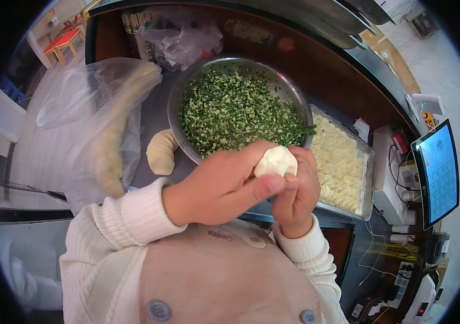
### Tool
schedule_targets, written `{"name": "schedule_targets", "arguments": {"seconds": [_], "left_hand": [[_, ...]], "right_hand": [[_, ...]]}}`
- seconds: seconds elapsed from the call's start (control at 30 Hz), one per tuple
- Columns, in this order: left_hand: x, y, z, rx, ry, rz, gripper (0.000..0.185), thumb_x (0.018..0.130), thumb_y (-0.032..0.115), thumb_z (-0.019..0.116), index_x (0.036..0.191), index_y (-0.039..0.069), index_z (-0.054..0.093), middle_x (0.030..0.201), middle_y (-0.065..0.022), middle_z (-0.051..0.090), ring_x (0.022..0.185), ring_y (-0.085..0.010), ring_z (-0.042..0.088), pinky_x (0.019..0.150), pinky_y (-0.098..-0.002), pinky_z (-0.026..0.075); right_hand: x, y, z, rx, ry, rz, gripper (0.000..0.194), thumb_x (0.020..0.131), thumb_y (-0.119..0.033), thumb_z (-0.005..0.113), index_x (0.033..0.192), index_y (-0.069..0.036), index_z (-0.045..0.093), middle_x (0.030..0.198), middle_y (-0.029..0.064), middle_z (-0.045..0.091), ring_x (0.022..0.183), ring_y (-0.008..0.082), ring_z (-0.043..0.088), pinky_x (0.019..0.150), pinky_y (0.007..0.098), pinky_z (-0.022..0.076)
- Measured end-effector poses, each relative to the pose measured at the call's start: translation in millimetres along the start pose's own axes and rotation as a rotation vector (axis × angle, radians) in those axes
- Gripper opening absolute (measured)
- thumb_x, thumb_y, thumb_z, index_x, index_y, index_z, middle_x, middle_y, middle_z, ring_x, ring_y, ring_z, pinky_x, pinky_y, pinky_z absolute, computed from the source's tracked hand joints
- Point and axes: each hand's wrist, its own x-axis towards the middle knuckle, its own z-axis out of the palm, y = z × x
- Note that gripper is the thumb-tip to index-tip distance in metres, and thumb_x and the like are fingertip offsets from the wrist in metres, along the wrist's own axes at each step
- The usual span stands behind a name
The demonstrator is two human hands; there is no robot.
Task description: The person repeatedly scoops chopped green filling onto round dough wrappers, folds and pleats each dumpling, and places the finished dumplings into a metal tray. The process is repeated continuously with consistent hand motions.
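My left hand and my right hand meet in front of my chest, both thumbs pressing the lower edge of a small pale dumpling. Its rounded upper side shows between the fingers; whatever filling it has is hidden. Just beyond my hands is a large steel bowl of chopped greens mixed with small yellow bits. To the right, rows of shaped dumplings fill a metal tray. A stack of round dough wrappers lies on its side by the bowl's left edge.
A clear plastic bag with long pale contents lies at the left. Another crumpled plastic bag is behind the bowl. At the right stand a white box and a lit monitor, with cables and a power strip below.
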Motion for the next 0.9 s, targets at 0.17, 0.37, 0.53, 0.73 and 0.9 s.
{"name": "schedule_targets", "arguments": {"seconds": [0.17, 0.37, 0.53, 0.73, 0.9], "left_hand": [[1, 3, 4, -0.162, -0.076, -0.147, 0.049, 0.09, 0.023, 0.07, 0.128, 0.001, 0.049, 0.106, -0.0044, 0.06, 0.091, -0.0073, 0.056, 0.076, -0.0239, 0.046], [3, 4, 2, -0.046, -0.084, -0.136, 0.046, 0.087, 0.015, 0.07, 0.127, 0.002, 0.05, 0.105, -0.0039, 0.061, 0.089, -0.0068, 0.055, 0.075, -0.0241, 0.046], [7, -2, 6, 0.252, -0.031, 0.014, 0.05, 0.082, 0.009, 0.07, 0.126, 0.002, 0.049, 0.109, -0.0106, 0.063, 0.091, -0.0205, 0.063, 0.079, -0.0303, 0.05], [24, -16, 21, 0.454, -0.053, 0.113, 0.058, 0.078, 0.015, 0.074, 0.128, 0.005, 0.046, 0.089, -0.0126, 0.064, 0.072, -0.0271, 0.063, 0.065, -0.0343, 0.051], [26, -23, 24, 0.381, -0.124, -0.147, 0.062, 0.08, 0.016, 0.077, 0.131, 0.004, 0.045, 0.077, -0.0069, 0.063, 0.062, -0.0162, 0.056, 0.059, -0.0284, 0.048]], "right_hand": [[-6, 0, 0, 0.005, 0.103, 0.098, 0.016, 0.092, -0.018, 0.058, 0.093, -0.002, 0.057, 0.087, 0.0124, 0.056, 0.081, 0.0293, 0.054, 0.072, 0.0376, 0.0451], [-1, -1, -10, 0.124, 0.049, 0.098, 0.02, 0.092, -0.021, 0.061, 0.095, -0.001, 0.059, 0.09, 0.0127, 0.056, 0.082, 0.0287, 0.054, 0.074, 0.0373, 0.0459], [8, -11, -16, 0.043, 0.036, 0.135, 0.019, 0.088, -0.016, 0.065, 0.099, 0.0, 0.065, 0.092, 0.0137, 0.061, 0.082, 0.0299, 0.057, 0.072, 0.0374, 0.0478], [-7, -4, -27, 0.085, 0.039, 0.414, 0.015, 0.086, -0.014, 0.066, 0.095, -0.001, 0.068, 0.083, 0.011, 0.065, 0.073, 0.0267, 0.062, 0.066, 0.0332, 0.0499], [-68, 61, -91, 0.14, 0.05, 0.946, 0.02, 0.09, -0.017, 0.06, 0.097, -0.001, 0.071, 0.079, 0.0095, 0.071, 0.069, 0.0127, 0.064, 0.065, 0.0274, 0.0509]]}}
